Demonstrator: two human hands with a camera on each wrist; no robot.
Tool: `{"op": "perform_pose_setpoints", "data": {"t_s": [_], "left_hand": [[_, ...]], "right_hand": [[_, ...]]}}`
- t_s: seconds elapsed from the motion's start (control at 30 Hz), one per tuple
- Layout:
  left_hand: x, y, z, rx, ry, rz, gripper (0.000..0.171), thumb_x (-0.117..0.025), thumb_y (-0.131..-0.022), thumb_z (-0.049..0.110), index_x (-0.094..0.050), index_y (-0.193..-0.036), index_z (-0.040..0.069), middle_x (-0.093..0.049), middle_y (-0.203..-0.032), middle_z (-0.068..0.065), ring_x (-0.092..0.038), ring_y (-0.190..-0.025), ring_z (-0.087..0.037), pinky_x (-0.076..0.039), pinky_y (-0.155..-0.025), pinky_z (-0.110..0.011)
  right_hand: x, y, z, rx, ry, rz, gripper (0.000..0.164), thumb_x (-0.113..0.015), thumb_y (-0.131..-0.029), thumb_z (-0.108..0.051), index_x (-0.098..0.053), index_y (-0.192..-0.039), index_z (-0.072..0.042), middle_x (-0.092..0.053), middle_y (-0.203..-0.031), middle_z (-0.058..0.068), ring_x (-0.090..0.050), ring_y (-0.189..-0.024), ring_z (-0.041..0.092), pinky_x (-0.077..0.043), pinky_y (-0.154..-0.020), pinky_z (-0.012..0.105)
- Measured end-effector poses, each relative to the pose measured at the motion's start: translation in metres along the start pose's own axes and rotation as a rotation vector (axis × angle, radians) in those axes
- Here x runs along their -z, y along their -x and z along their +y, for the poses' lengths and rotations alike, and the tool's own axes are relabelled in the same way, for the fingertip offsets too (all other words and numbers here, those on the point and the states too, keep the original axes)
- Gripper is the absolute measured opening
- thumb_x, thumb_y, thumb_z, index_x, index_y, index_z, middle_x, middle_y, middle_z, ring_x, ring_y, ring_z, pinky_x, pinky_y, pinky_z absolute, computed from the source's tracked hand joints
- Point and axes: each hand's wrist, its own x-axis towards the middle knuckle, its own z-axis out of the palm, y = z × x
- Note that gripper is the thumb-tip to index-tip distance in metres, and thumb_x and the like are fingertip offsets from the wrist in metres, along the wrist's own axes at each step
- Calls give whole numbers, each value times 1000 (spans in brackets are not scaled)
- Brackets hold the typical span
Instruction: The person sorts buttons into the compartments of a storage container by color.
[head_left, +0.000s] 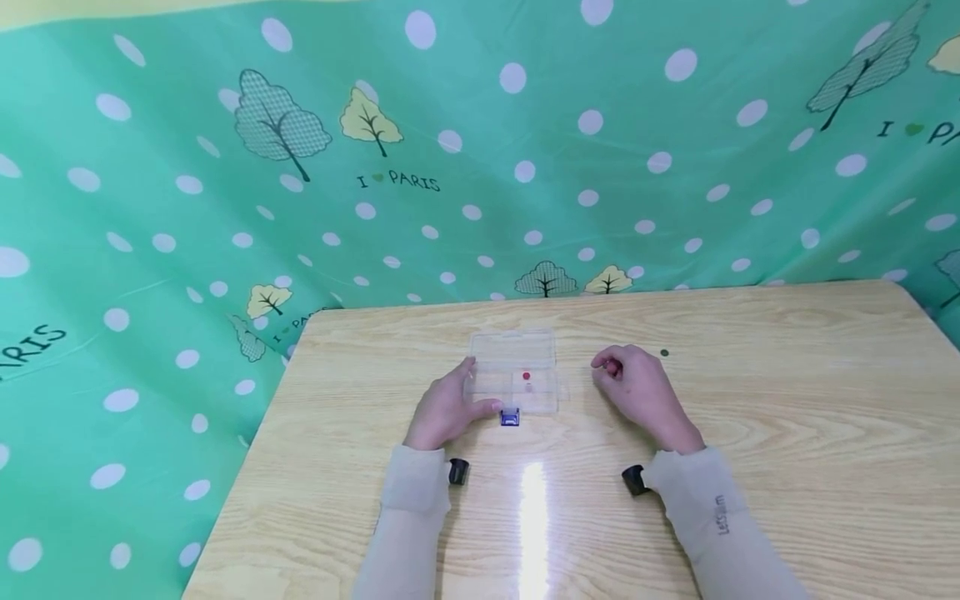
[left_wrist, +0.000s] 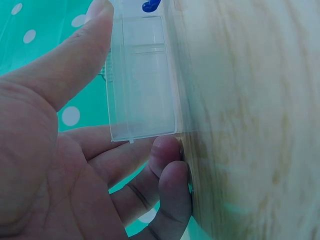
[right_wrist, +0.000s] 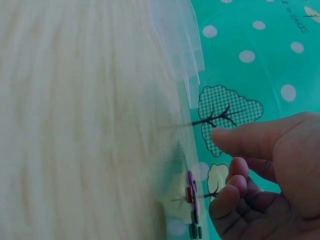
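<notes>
A clear plastic compartment box (head_left: 491,383) lies on the table with its lid (head_left: 513,346) folded back. My left hand (head_left: 448,406) holds the box at its left end, thumb along the front edge and fingers round the far side. One small red button (head_left: 527,376) is in a right-hand compartment. My right hand (head_left: 636,383) is just right of the box, its fingers bent and the thumb apart from them. Nothing shows between them in the right wrist view, where several small buttons (right_wrist: 189,195) lie on the table beyond the fingertips.
A dark green button (head_left: 664,352) lies on the wooden table (head_left: 810,433) to the right of my right hand. At the box's front edge is a small blue piece (head_left: 510,417). Behind the table hangs a green dotted cloth (head_left: 480,167).
</notes>
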Motion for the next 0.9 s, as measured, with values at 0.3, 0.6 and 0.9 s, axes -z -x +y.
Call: {"op": "perform_pose_setpoints", "data": {"t_s": [0.3,0.6,0.9], "left_hand": [[-1,-1,1,5,7,-1,95,-83,-81,39,-35,-155,4,-44,-153,-19,-43,-139,-38,-39,-113,-51],[-1,-2,1,10,2,-3,95,-83,-82,40,-35,-156,4,-44,-153,-18,-43,-140,-38,-39,-113,-51],[-3,-3,-2,18,-2,-1,96,-83,-81,41,-35,-156,5,-45,-153,-18,-43,-139,-38,-39,-112,-51]], "right_hand": [[8,0,7,3,6,15,14,-65,-96,-9,-71,-106,-1,-60,-89,9,-52,-81,24,-44,-72,36],[12,1,12,2,9,11,14,-67,-95,-7,-72,-107,-2,-61,-90,8,-52,-80,23,-43,-72,36],[16,1,18,0,32,9,16,-68,-93,-4,-72,-108,-2,-60,-85,7,-50,-72,22,-41,-65,34]]}}
